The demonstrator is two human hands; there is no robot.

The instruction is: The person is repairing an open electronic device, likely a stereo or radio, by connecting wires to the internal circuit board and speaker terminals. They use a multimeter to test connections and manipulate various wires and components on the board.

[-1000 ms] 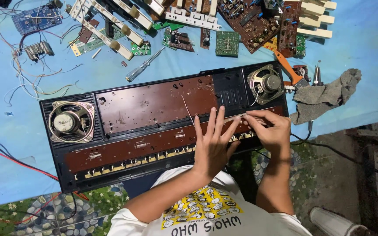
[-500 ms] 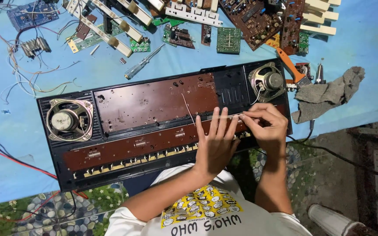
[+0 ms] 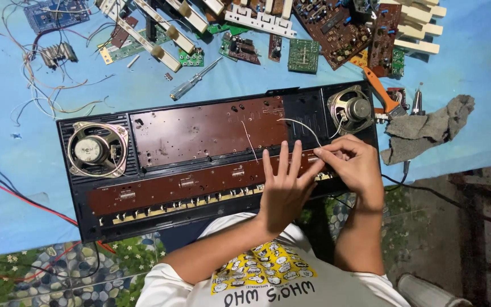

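Blue cloth (image 3: 473,51) covers the work surface, and on it lies the opened black keyboard casing (image 3: 217,165), its brown circuit boards bare and a round speaker at each end. Compared with the earlier frames the casing sits slightly lower in view. The left hand (image 3: 284,187) rests flat on the lower board, fingers spread wide, as before. The right hand (image 3: 354,165) is pinched narrow on a thin white wire (image 3: 302,126), which now arches higher over the board toward the right speaker (image 3: 350,108). A grey rag (image 3: 427,128) lies beside the casing, a screwdriver (image 3: 194,81) above it.
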